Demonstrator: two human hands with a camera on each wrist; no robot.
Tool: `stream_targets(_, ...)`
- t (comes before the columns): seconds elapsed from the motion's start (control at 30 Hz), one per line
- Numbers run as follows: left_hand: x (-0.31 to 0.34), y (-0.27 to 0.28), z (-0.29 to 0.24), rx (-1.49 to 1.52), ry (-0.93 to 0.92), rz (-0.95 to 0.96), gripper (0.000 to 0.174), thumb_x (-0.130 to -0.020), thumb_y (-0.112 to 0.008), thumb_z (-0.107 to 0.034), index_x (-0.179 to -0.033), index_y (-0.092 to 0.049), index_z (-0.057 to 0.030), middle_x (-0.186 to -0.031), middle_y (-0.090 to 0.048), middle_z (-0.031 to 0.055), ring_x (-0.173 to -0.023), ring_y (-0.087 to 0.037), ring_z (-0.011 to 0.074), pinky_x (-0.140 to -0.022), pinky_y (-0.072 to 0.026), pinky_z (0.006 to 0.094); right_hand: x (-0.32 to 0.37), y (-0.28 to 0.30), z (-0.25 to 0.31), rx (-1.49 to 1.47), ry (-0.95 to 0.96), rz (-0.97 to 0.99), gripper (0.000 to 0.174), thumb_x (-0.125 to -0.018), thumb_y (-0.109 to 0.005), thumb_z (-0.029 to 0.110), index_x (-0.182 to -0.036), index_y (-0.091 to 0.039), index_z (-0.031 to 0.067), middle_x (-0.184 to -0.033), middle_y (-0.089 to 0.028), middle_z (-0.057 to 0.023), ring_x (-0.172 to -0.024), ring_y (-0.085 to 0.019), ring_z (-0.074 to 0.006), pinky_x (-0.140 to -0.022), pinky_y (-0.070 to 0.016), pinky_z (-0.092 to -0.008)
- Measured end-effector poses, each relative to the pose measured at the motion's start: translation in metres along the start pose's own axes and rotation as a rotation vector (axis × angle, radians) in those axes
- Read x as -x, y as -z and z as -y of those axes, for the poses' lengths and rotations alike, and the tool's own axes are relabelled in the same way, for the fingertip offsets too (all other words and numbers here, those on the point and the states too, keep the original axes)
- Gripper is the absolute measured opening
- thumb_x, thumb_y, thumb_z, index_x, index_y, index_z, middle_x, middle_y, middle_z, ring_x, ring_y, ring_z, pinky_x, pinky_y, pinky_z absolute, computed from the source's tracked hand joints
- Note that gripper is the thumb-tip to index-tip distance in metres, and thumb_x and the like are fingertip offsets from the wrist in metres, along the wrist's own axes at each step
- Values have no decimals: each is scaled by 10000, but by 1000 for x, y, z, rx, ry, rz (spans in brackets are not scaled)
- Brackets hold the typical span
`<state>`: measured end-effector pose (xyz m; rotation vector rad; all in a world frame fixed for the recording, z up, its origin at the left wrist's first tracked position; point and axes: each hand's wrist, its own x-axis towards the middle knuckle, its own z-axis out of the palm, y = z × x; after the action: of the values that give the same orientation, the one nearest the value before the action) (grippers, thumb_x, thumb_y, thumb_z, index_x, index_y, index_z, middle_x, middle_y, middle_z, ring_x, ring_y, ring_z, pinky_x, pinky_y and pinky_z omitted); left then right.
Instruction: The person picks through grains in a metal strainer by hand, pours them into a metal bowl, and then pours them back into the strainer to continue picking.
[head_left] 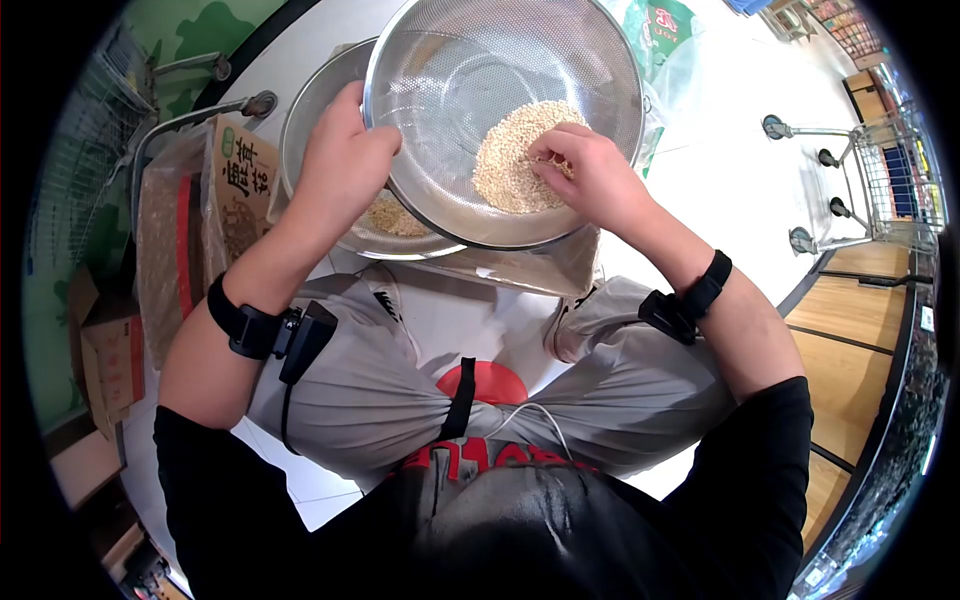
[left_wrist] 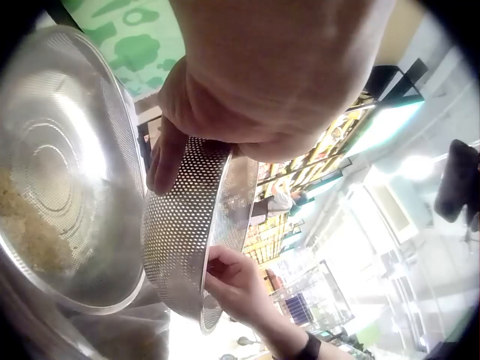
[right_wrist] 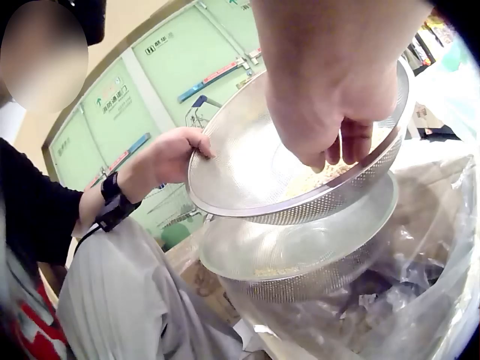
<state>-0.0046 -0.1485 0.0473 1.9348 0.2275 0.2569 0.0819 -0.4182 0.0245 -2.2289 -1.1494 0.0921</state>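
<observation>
My left hand point(head_left: 345, 155) grips the rim of a perforated metal strainer basket point(head_left: 430, 90), its thumb inside the rim. The basket is held tilted over a second metal strainer basket point(left_wrist: 79, 105), which contains a smaller patch of yellowish-brown grains point(head_left: 397, 216). Pale grains point(head_left: 508, 180) lie heaped in the upper basket's lower right part. Over that heap is my right hand point(head_left: 598, 178), fingers curled and thumb close to the fingertips, pinching at the grains. In the right wrist view, its fingertips point(right_wrist: 330, 156) reach down to the heap inside the basket.
A plastic-lined carton point(right_wrist: 442, 247) stands beneath the lower basket. To the left are another carton with printed characters point(head_left: 243, 165) and a wire trolley point(head_left: 95, 130). A green-printed plastic bag point(head_left: 665, 40) lies beyond the baskets, and another wheeled trolley point(head_left: 890, 170) stands at the right.
</observation>
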Motion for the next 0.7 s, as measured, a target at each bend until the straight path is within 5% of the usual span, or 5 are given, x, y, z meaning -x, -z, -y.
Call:
stream_targets(0.4,3,-5,-7,1,1,12,438,-746,-556,-70,-1152,-565,95,-1027,-670,227,-953,-656,308,-859,-488,370,0,-5,-3,17,-30,50,111,-820,-665,22,-927,-638,6,-869,-616,-115,-779,-638,-275,-723,-521,-355)
stream_targets(0.47,4,-6,-8,-7,-26,38,504,-762,-504,18,-1263,-502,72,-1007,-626,81,-866,-580,125,-767,-470,246,0,-5,-3,20,-28,56,107,-821,-665,27,-923,-636,6,-869,-615,-117,-777,-637,-280,-722,-521,-356)
stream_targets(0.5,4,-6,-8,-7,-26,38,504,-762,-504,18,-1263,-502,72,-1007,-626,81,-866,-580,125,-767,-470,246,0,-5,-3,23,-25,62,105,-823,-665,33,-918,-634,5,-869,-614,-119,-774,-636,-284,-721,-521,-358)
stream_targets(0.57,3,-6,-7,-8,-26,10,462,-758,-553,-70,-1191,-552,90,-1046,-667,221,-960,-654,299,-864,-485,357,0,-6,-4,22,-21,64,103,-823,-666,37,-916,-634,5,-867,-613,-121,-775,-635,-287,-722,-521,-360)
stream_targets(0.7,4,-6,-10,5,-30,34,475,-763,-550,-67,-1211,-541,93,-1059,-664,223,-971,-652,292,-871,-482,352,0,-7,-3,37,-37,82,100,-823,-666,44,-910,-634,7,-865,-610,-122,-786,-636,-288,-724,-520,-366)
